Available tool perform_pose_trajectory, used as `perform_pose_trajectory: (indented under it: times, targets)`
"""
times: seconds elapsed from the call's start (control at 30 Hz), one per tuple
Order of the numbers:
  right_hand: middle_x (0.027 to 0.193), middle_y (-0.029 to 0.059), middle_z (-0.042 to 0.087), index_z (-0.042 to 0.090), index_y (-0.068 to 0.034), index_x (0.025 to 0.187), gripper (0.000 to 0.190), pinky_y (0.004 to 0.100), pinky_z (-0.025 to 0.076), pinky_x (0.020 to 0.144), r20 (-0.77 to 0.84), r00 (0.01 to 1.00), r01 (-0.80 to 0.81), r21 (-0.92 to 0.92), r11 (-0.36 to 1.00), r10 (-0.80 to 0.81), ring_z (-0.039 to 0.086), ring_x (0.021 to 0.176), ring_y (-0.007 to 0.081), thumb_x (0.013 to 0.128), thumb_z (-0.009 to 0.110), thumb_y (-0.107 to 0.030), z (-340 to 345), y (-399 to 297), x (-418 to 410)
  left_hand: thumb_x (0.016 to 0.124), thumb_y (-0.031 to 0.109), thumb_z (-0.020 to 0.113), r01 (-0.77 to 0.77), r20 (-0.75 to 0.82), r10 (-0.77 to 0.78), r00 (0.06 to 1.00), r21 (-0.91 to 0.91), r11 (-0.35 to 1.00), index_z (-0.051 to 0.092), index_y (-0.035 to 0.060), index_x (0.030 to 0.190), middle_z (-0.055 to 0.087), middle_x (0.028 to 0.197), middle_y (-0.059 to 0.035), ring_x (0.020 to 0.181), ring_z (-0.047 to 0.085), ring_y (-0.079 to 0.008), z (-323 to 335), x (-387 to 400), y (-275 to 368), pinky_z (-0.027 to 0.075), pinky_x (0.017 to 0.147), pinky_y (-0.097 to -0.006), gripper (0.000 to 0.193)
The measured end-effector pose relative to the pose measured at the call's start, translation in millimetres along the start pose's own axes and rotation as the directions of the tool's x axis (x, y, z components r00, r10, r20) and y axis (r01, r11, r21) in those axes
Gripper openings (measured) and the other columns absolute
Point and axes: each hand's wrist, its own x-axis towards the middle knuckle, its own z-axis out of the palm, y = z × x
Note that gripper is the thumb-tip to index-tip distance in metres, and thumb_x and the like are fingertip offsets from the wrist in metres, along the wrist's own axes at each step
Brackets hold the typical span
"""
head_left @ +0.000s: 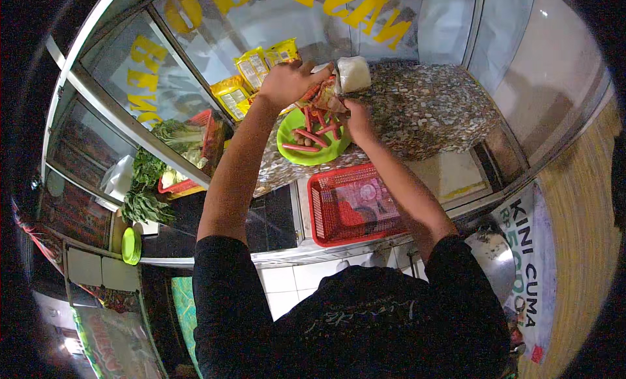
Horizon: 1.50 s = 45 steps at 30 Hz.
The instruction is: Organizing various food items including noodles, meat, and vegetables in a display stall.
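Both my hands are up over the pebble-patterned counter, gripping a plastic packet (324, 94) with reddish contents. My left hand (288, 84) has its upper left side, fingers bent over the top. Lower down on the right, my right hand (359, 120) pinches the packet's edge. Right under it sits a lime-green plate (313, 159) with a wavy rim. Several pink-red sausages (313, 137) and a few small brown balls (302, 139) lie on that plate. The packet's lower end hides the plate's far side. A white plastic-wrapped block (354, 73) stands just behind the packet.
Yellow printed packets (252, 68) lean on the glass at the back left. A red plastic basket (320, 232) sits nearest me, below my right forearm. Leafy greens (146, 205) and another red basket (205, 119) are left, past a metal frame bar. Stacked green plates (131, 246) stand far left.
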Motion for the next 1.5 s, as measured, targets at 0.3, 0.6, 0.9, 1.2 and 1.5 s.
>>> perform_pose_trajectory:
  times: [0.3, 0.6, 0.9, 1.2, 1.5]
  targets:
    - [0.105, 0.009, 0.07, 0.069, 0.0, 0.11, 0.029, 0.037, 0.054, 0.088, 0.058, 0.951, -0.271, 0.631, 0.727, 0.304, 0.067, 0.095, 0.0213, 0.096, 0.052, -0.019, 16.9, 63.0, 26.4, 0.09, 0.024, 0.059, -0.097, -0.006, 0.097, 0.995, -0.079, 0.992, 0.049, 0.0333, 0.134, 0.066, 0.103, -0.0073, 0.072, 0.072, -0.0291, -12.7, 32.7, -1.0, 0.058, 0.049, -0.0391, 0.046]
    - [0.104, 0.0075, 0.068, 0.069, 0.001, 0.106, 0.026, 0.0358, 0.055, 0.08, 0.366, 0.85, -0.457, 0.87, 0.185, 0.379, 0.066, 0.094, 0.0204, 0.092, 0.056, -0.017, 49.7, 11.7, 19.3, 0.092, 0.029, 0.057, -0.095, 0.026, 0.099, 0.995, -0.118, 0.988, 0.05, 0.0294, 0.127, 0.065, 0.106, -0.0087, 0.071, 0.072, -0.0311, -22.2, -7.5, -7.5, 0.057, 0.05, -0.0415, 0.036]
    - [0.096, 0.0038, 0.07, 0.071, -0.005, 0.107, 0.021, 0.0338, 0.053, 0.078, 0.308, 0.877, -0.405, 0.887, 0.222, 0.369, 0.064, 0.083, 0.0182, 0.088, 0.066, -0.008, 34.7, 29.5, 28.7, 0.092, 0.027, 0.057, -0.12, 0.027, 0.128, 0.991, -0.214, 0.969, 0.057, 0.0176, 0.118, 0.065, 0.106, -0.0094, 0.085, 0.072, -0.0299, -1.5, 13.1, 5.9, 0.06, 0.061, -0.0421, 0.027]
    - [0.106, 0.0136, 0.073, 0.068, -0.005, 0.109, 0.029, 0.0408, 0.054, 0.081, 0.012, 0.98, -0.195, -0.072, 0.978, 0.197, 0.069, 0.096, 0.022, 0.091, 0.066, -0.027, 22.6, -28.8, 17.5, 0.091, 0.03, 0.057, -0.067, 0.113, 0.091, 0.989, -0.199, 0.978, 0.063, 0.015, 0.112, 0.066, 0.101, -0.0091, 0.082, 0.072, -0.0295, -8.0, -9.1, 1.7, 0.059, 0.062, -0.0419, 0.026]
    - [0.093, 0.0189, 0.072, 0.069, -0.002, 0.104, 0.018, 0.0401, 0.053, 0.076, 0.004, 0.998, 0.066, 0.038, 0.997, -0.067, 0.071, 0.085, 0.0339, 0.088, 0.067, -0.011, -6.8, -34.6, 19.1, 0.091, 0.035, 0.06, -0.083, 0.065, 0.101, 0.993, -0.234, 0.969, 0.064, 0.0146, 0.111, 0.065, 0.099, -0.0091, 0.082, 0.071, -0.0296, 0.9, 0.3, 5.9, 0.058, 0.063, -0.0425, 0.03]
